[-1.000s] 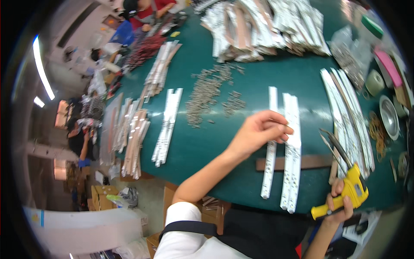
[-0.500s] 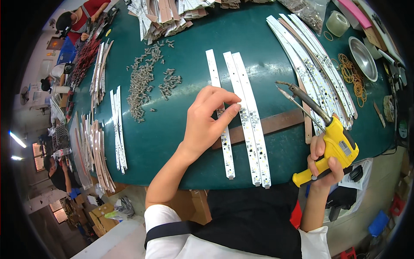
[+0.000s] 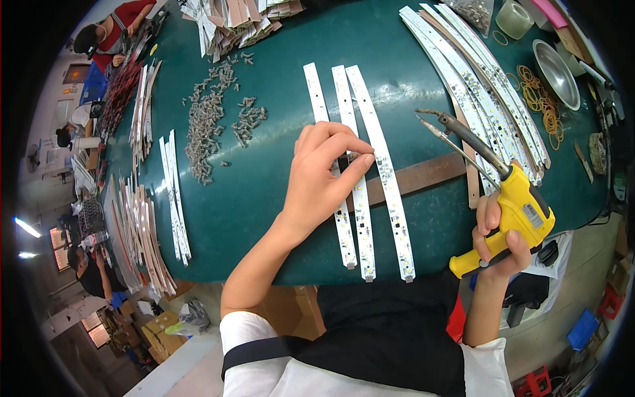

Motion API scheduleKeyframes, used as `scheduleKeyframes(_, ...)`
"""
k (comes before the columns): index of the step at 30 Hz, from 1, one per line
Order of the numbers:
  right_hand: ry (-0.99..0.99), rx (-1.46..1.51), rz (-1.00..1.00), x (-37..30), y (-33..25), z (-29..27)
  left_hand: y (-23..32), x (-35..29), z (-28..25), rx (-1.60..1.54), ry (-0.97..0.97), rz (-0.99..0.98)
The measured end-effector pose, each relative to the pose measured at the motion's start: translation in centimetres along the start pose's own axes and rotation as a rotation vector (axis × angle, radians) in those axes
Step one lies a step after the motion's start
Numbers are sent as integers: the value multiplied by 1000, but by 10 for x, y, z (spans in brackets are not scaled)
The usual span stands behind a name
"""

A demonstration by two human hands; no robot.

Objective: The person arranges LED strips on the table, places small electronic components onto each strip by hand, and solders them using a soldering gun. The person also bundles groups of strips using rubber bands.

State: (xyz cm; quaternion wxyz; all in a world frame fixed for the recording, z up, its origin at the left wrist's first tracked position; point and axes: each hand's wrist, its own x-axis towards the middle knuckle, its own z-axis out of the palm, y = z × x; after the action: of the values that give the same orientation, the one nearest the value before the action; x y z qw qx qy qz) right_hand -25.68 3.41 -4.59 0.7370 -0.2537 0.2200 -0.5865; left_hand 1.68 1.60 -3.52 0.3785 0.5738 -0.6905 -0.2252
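My left hand point(image 3: 324, 172) is over the strips, its thumb and forefinger pinched together at the left edge of the right-hand white LED strip point(image 3: 385, 178). Whatever lies between those fingertips is too small to make out. Beneath this hand run a middle LED strip point(image 3: 362, 228) and a left LED strip point(image 3: 316, 92), close together and partly covered. A brown flat bar point(image 3: 423, 182) lies crosswise under the strips. My right hand point(image 3: 499, 245) is wrapped round the handle of a yellow soldering gun point(image 3: 526, 205), whose tip points up and left, apart from the strips.
Small grey metal parts point(image 3: 205, 126) lie in a loose pile on the green table point(image 3: 278, 53). Stacked LED strips point(image 3: 473, 99) fan out at right, near rubber bands point(image 3: 537, 102) and a metal bowl point(image 3: 557, 76). More strips point(image 3: 174, 198) lie at left. Other people work at far left.
The middle strip has shifted left, away from the right-hand strip and closer to the left one. My left fingertips now meet the right-hand strip's edge. The soldering gun stays in my right hand.
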Motion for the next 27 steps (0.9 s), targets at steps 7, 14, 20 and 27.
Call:
scheduleKeyframes(7, -3, 5, -4, 0, 0, 0, -1, -1, 5, 79, -16, -38)
scheduleKeyframes(14, -13, -8, -16, 0, 0, -1, 0, 0, 6, 94, -14, -39)
scheduleKeyframes(20, -24, 8, -7, 0, -1, -2, 1, 1, 8, 120, -21, -39)
scheduleKeyframes(27, -11, -24, -14, 0, -2, 2, 4, 4, 8, 198, -38, -16)
